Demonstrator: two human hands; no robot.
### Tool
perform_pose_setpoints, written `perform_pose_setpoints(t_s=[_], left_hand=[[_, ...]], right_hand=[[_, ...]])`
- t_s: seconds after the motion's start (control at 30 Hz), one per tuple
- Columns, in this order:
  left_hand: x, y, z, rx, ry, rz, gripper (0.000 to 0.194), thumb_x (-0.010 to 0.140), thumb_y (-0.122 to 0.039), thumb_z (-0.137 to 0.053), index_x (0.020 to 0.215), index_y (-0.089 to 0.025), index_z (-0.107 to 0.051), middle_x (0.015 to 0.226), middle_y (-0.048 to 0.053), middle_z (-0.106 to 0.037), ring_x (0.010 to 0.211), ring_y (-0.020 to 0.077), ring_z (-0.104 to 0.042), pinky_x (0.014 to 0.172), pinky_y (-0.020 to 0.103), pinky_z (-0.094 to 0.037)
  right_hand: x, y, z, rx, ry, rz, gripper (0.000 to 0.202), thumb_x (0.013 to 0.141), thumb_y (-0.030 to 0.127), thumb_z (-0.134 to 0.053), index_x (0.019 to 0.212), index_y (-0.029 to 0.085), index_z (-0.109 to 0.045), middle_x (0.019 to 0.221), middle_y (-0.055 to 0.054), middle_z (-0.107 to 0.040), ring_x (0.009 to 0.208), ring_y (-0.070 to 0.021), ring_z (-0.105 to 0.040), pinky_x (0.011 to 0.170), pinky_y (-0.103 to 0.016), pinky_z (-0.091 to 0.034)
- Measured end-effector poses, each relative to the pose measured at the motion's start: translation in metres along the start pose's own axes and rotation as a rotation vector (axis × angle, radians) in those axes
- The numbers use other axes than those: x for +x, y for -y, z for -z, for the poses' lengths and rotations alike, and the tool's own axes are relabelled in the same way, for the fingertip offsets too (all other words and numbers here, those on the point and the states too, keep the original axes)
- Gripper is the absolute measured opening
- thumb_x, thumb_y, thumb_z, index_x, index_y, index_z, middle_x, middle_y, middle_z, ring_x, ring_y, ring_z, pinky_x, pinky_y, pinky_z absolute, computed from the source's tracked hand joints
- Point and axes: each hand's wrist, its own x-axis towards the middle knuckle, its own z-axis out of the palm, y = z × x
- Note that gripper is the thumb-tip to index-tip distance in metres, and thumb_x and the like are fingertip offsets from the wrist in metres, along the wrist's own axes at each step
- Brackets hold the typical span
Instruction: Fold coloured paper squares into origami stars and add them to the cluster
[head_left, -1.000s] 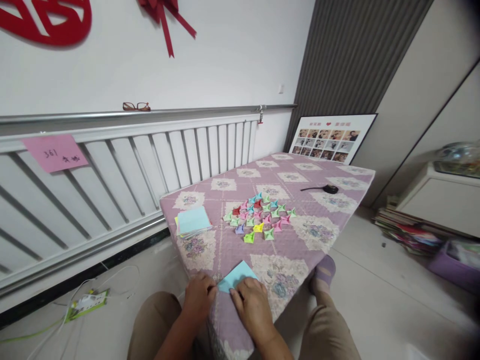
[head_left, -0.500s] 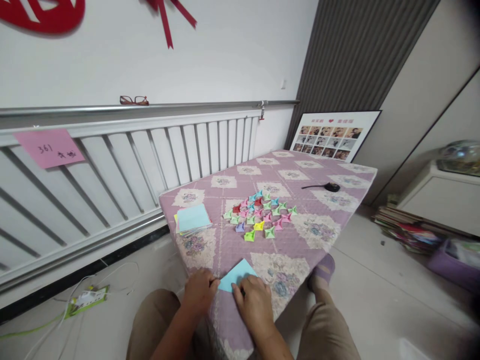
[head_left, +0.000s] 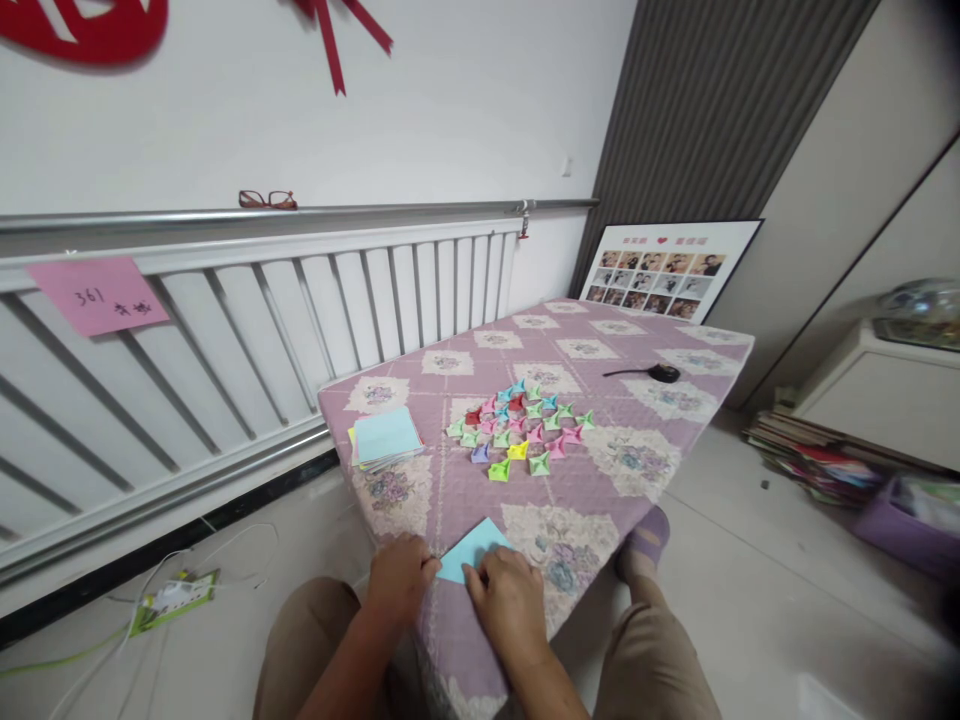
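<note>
A light-blue sheet of paper [head_left: 474, 548] lies at the near end of the table, one corner pointing away from me and its right part under my right hand. It looks folded, with the near edge partly covered. My left hand [head_left: 403, 575] is closed at the sheet's left corner, thumb and fingertips against it. With curled fingers, my right hand [head_left: 508, 592] presses down on the paper, thumb along the near edge. Beyond them sit several small folded paper shapes in rows, among them a yellow one [head_left: 517, 451] and a green one [head_left: 539, 464].
A stack of coloured paper [head_left: 388, 437] lies at the table's left edge. A black ladle-like utensil [head_left: 663, 373] rests farther back on the floral tablecloth [head_left: 480, 480]. A white radiator [head_left: 390, 300] runs along the left; a power strip [head_left: 176, 598] is on the floor.
Almost nothing differs. Both hands stay at the light-blue paper, with only slight shifts of the fingers.
</note>
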Motion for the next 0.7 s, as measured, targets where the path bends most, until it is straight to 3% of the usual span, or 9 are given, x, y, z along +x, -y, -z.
perform_pose_setpoints(t_s=[0.33,0.53,0.6,0.7], left_hand=[[0.000,0.002,-0.005,0.014,-0.033,-0.022,0.017,0.088,-0.032,-0.053,0.081,-0.019,-0.061,0.087,0.003,-0.064,0.084,0.0187,-0.057,0.072,0.029,-0.033],[-0.003,0.005,-0.015,-0.017,-0.086,-0.036,0.011,0.089,-0.028,-0.053,0.087,-0.019,-0.059,0.090,0.001,-0.062,0.090,0.0186,-0.055,0.079,0.030,-0.034],[-0.004,0.005,-0.019,-0.005,-0.125,-0.087,0.010,0.090,-0.024,-0.051,0.090,-0.020,-0.061,0.093,0.002,-0.061,0.094,0.0191,-0.053,0.084,0.032,-0.033],[-0.004,0.003,-0.022,0.054,-0.166,-0.276,0.015,0.093,-0.021,-0.049,0.098,-0.023,-0.063,0.104,0.003,-0.060,0.100,0.0198,-0.050,0.089,0.033,-0.032]], right_hand=[[0.000,-0.001,-0.002,0.004,0.013,-0.007,0.021,0.085,0.033,-0.061,0.068,0.022,-0.061,0.081,-0.003,-0.065,0.083,-0.0214,-0.055,0.072,-0.034,-0.027],[-0.001,-0.005,-0.006,0.084,-0.014,-0.025,0.008,0.082,0.026,-0.065,0.077,0.022,-0.061,0.080,-0.001,-0.064,0.083,-0.0200,-0.055,0.073,-0.032,-0.027],[-0.001,-0.007,-0.007,0.104,-0.017,-0.020,0.007,0.082,0.023,-0.064,0.077,0.022,-0.060,0.080,0.000,-0.064,0.083,-0.0192,-0.055,0.073,-0.031,-0.027],[-0.001,-0.009,-0.008,0.126,-0.012,-0.013,0.007,0.082,0.020,-0.063,0.077,0.023,-0.061,0.081,0.001,-0.065,0.082,-0.0183,-0.055,0.073,-0.030,-0.026]])
